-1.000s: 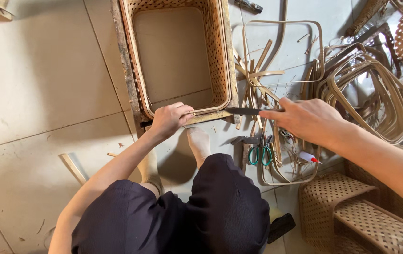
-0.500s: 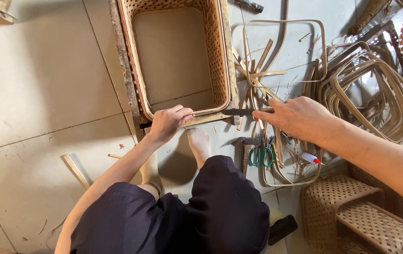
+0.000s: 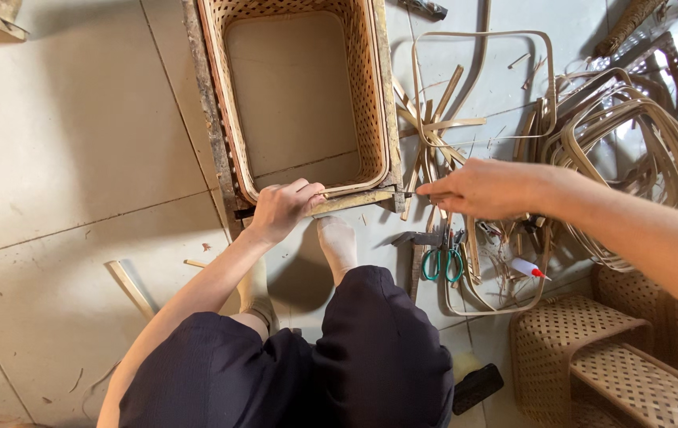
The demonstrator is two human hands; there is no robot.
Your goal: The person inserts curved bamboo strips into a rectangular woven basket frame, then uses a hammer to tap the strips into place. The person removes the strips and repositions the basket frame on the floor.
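The woven basket (image 3: 299,95) is pale cane, matt and dry-looking, its walls an open lattice — rim strips smooth and faintly shiny. The loose hoops (image 3: 632,150) beside it are the same bent cane, lightly glossy. Floor tiles (image 3: 62,158) are smooth, dull beige, dusty. The scissors (image 3: 442,261) have green plastic handles — blades metal. The trousers (image 3: 339,364) are dark matt cloth.

our left hand (image 3: 282,208) curls knuckles-up, fingers bent forward, forearm running back toward us. our right hand (image 3: 480,189) reaches in from the right, fingertips pinched together, pointing left.
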